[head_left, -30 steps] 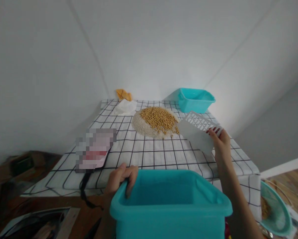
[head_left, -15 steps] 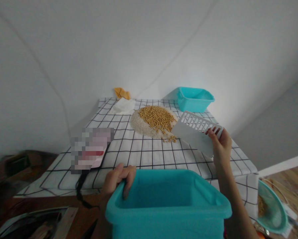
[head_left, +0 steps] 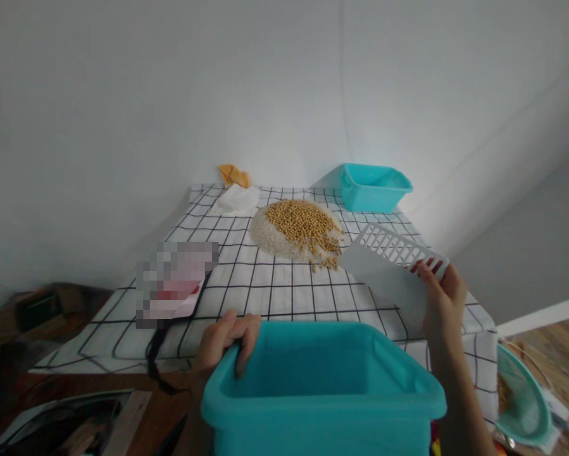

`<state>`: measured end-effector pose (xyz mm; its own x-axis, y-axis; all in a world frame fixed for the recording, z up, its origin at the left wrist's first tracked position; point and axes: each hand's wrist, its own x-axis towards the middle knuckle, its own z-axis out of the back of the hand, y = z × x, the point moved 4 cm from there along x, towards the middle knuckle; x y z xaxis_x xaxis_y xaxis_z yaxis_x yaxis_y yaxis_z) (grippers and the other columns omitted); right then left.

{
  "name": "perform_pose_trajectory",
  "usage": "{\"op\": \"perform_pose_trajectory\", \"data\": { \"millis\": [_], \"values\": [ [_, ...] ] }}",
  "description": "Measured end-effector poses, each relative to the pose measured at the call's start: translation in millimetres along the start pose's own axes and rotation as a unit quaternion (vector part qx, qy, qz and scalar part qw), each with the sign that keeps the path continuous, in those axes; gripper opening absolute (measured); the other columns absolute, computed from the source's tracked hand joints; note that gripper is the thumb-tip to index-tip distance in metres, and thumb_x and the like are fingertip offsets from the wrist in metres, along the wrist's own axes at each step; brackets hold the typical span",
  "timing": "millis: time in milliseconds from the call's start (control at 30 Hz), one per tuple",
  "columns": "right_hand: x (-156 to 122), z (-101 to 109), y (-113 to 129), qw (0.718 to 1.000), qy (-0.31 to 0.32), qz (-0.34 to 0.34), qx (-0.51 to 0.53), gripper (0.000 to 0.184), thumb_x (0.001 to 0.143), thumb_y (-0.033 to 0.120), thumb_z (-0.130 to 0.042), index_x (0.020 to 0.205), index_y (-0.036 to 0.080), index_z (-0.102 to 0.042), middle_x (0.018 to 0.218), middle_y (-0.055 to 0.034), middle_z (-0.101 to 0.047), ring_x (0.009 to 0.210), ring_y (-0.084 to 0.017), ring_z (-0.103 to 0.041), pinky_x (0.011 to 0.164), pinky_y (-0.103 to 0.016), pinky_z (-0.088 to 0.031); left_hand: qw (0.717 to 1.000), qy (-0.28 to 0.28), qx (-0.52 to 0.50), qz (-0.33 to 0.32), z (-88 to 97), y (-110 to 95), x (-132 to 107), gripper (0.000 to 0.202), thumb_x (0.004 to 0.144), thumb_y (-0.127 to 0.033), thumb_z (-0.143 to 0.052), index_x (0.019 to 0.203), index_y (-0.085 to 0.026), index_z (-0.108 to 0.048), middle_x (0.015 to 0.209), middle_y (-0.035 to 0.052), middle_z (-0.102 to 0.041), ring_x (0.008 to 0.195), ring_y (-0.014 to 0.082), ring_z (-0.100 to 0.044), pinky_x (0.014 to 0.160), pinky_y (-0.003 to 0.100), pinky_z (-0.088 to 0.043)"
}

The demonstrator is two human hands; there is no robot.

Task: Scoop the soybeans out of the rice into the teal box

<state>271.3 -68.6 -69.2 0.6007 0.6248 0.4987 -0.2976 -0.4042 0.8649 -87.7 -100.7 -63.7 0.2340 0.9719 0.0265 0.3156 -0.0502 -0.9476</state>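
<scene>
One head-worn camera looks forward and down across the counter (head_left: 307,294) from its near edge, close above a turquoise tub (head_left: 322,421), facing the wall (head_left: 265,82).

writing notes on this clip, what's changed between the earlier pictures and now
The right hand moved the white slotted scraper left to the pile's edge, then back right and nearer the person. Some yellow beans have spread out at the front right of the pale grain. Nothing was grasped or released. The left hand stayed on the near tub; the far tub stayed put.
</scene>
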Motion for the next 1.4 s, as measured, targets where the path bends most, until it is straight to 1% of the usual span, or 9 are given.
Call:
{"op": "perform_pose_trajectory", "data": {
  "millis": [133,367,467,600,733,833,933,1233,1400],
  "values": [
    [-8.7,-10.2,5.9,1.0,0.017,-0.007,0.008,0.025,0.079,0.043,-0.075,0.076,0.022,-0.062,0.077,-0.0004,-0.062,0.074,-0.019,-0.059,0.072,-0.033,-0.046,1.0,0.001,0.005,-0.005,0.4,1.1,0.3,0.069,0.105,-0.049,-0.033,0.041,-0.026,-0.047,0.047,0.001,-0.039,0.051,0.0204,-0.035,0.06,0.038,-0.034],
    [-18.7,-18.0,15.9,0.998,0.059,-0.029,0.021,0.024,0.081,0.041,-0.077,0.079,0.021,-0.065,0.079,-0.0014,-0.066,0.073,-0.018,-0.06,0.069,-0.031,-0.044,0.998,-0.045,0.031,0.011,2.1,6.6,-0.7,0.066,0.102,-0.057,-0.035,0.044,-0.026,-0.043,0.046,-0.0006,-0.038,0.049,0.0188,-0.035,0.056,0.037,-0.032],
    [-17.1,-15.6,18.1,0.998,0.049,-0.021,0.043,0.023,0.08,0.039,-0.078,0.078,0.021,-0.065,0.078,-0.0004,-0.064,0.071,-0.017,-0.058,0.069,-0.031,-0.043,0.998,-0.046,0.041,0.011,2.9,7.7,-0.6,0.066,0.102,-0.058,-0.035,0.045,-0.026,-0.043,0.047,-0.0005,-0.038,0.049,0.0186,-0.036,0.057,0.037,-0.034],
    [-13.7,-5.6,14.8,0.998,0.024,-0.028,0.046,0.021,0.079,0.037,-0.078,0.076,0.021,-0.065,0.077,-0.0004,-0.063,0.069,-0.016,-0.056,0.065,-0.029,-0.041,0.998,-0.036,0.05,0.011,4.2,8.5,-0.2,0.064,0.1,-0.059,-0.038,0.045,-0.027,-0.043,0.048,-0.0002,-0.038,0.05,0.0192,-0.037,0.056,0.037,-0.035],
    [-14.2,2.4,9.9,0.997,0.047,-0.047,0.041,0.016,0.079,0.033,-0.078,0.076,0.021,-0.068,0.076,-0.0012,-0.064,0.071,-0.017,-0.058,0.067,-0.03,-0.042,0.999,-0.031,0.016,0.027,2.7,9.2,-0.4,0.062,0.098,-0.059,-0.041,0.045,-0.027,-0.044,0.048,-0.0001,-0.039,0.049,0.0197,-0.038,0.056,0.037,-0.037],
    [-17.4,3.1,8.0,0.994,0.074,-0.068,0.042,0.015,0.079,0.034,-0.078,0.079,0.021,-0.07,0.077,-0.0017,-0.067,0.07,-0.018,-0.06,0.065,-0.031,-0.043,0.999,-0.036,0.006,0.027,1.2,8.1,-0.8,0.062,0.098,-0.06,-0.043,0.045,-0.027,-0.045,0.048,-0.0006,-0.039,0.05,0.0191,-0.037,0.056,0.037,-0.035],
    [-21.1,-0.5,7.8,0.991,0.091,-0.082,0.046,0.016,0.078,0.035,-0.079,0.079,0.021,-0.07,0.076,-0.0012,-0.067,0.067,-0.017,-0.06,0.063,-0.029,-0.043,0.999,-0.038,0.008,0.023,0.9,7.7,-0.8,0.063,0.098,-0.06,-0.042,0.044,-0.027,-0.044,0.047,-0.0005,-0.039,0.051,0.0194,-0.038,0.057,0.037,-0.034],
    [-24.4,-16.1,6.3,0.988,0.093,-0.11,0.051,0.02,0.076,0.036,-0.081,0.079,0.021,-0.069,0.074,-0.0003,-0.067,0.063,-0.016,-0.057,0.057,-0.027,-0.041,0.998,-0.05,0.036,0.024,-1.1,6.5,-1.0,0.06,0.099,-0.052,-0.037,0.044,-0.027,-0.04,0.048,-0.0008,-0.034,0.051,0.0195,-0.033,0.057,0.038,-0.032],
    [-28.0,-27.2,3.0,0.978,0.122,-0.158,0.064,0.023,0.074,0.038,-0.084,0.083,0.022,-0.071,0.078,-0.0013,-0.07,0.068,-0.018,-0.06,0.059,-0.027,-0.044,0.999,-0.037,0.017,0.013,-0.6,9.3,-1.4,0.061,0.1,-0.054,-0.036,0.045,-0.028,-0.043,0.047,-0.0006,-0.037,0.051,0.0202,-0.036,0.057,0.038,-0.033]
  ]
}}
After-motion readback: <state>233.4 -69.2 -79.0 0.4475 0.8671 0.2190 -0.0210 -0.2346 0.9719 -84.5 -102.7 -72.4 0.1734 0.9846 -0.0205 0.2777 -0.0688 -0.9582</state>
